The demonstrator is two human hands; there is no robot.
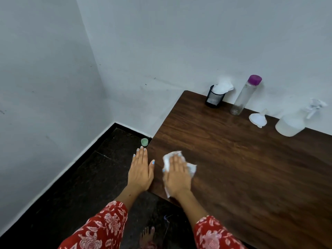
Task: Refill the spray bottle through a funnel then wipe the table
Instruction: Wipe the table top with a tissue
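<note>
Now your right hand [177, 175] lies flat, fingers straight, pressing a crumpled white paper tissue [168, 161] onto the dark wood-grain worktop [242, 159] near its 8 o'clock corner. Your left hand [141, 169] sits just beside it at 9 o'clock, fingers straight and together, palm down at the worktop's left edge, holding nothing; whether it touches the edge you cannot tell. The two hands are close but apart.

Toward 1 o'clock from your hands, along the wall, stand a black mesh cup [214, 97] stuffed with white tissues, then a clear tall bottle with a purple cap [245, 95], empty by the look of it. Further toward 2 o'clock a small white plastic funnel [258, 119] lies on its side, well apart from the translucent white spray bottle [292, 123], which stands upright with its trigger head on.

On the dark floor [89, 177], at 12 o'clock from your left hand, sits a small pale green round cap [144, 141]. Red floral sleeves [100, 229] cover both forearms.
</note>
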